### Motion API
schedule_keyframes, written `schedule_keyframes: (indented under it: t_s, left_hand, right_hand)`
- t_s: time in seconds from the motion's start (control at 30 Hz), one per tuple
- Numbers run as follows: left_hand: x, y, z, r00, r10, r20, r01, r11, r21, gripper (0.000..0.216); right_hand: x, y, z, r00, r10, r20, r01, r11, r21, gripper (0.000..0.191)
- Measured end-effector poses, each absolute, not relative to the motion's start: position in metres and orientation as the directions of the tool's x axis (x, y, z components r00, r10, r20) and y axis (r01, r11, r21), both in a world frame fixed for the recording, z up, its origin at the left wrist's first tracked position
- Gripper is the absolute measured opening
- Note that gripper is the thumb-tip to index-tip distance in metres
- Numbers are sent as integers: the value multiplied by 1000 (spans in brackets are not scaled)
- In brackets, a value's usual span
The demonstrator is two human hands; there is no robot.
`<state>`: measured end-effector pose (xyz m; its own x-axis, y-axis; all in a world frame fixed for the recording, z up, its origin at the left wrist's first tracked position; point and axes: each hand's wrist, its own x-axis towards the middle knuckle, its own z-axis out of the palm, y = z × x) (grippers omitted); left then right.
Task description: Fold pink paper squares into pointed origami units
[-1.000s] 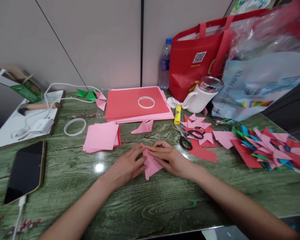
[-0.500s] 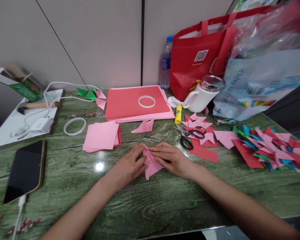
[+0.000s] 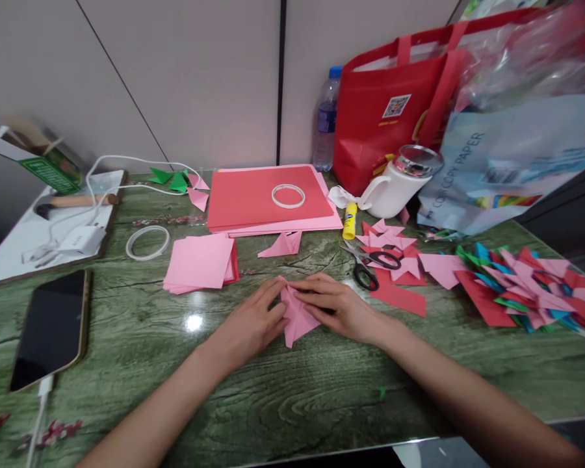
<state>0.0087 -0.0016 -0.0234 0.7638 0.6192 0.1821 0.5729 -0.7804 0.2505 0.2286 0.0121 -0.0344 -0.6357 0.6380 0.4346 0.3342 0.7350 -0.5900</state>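
A partly folded piece of pink paper (image 3: 296, 320) lies on the green table between my two hands. My left hand (image 3: 257, 312) grips its left edge, fingers closed near the top point. From the other side my right hand (image 3: 344, 307) presses fingertips onto the upper right of the folds, covering part of them. Just beyond is a folded pink paper piece (image 3: 283, 244). A stack of pink square paper (image 3: 199, 260), with red sheets showing at its edge, sits to the left. Black-handled scissors (image 3: 366, 276) rest to the right, beside pink and red cut pieces (image 3: 403, 268).
Red and pink sheets (image 3: 253, 198) carry a tape roll (image 3: 288, 195); another tape roll (image 3: 147, 243) lies left. A yellow glue stick (image 3: 350, 221), white mug (image 3: 394, 188), water bottle (image 3: 326, 123) and red bag (image 3: 370, 123) stand behind. A phone (image 3: 51, 328) lies left, colourful folded papers (image 3: 536, 286) right.
The view has shifted slightly. Both hands stay on the pink paper in nearly the same pose, with only very small finger movement.
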Motion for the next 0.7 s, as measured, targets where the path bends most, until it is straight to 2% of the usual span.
schedule_keyframes:
  t_s: [0.4, 0.7]
  left_hand:
    - [8, -1, -25, 776, 606, 177, 562, -790, 244, 14]
    - [8, -2, -25, 780, 602, 175, 570, -797, 199, 32]
  right_hand:
    - [229, 13, -36, -647, 636, 422, 360, 742, -566, 31]
    - [228, 13, -35, -652, 633, 417, 361, 743, -563, 29]
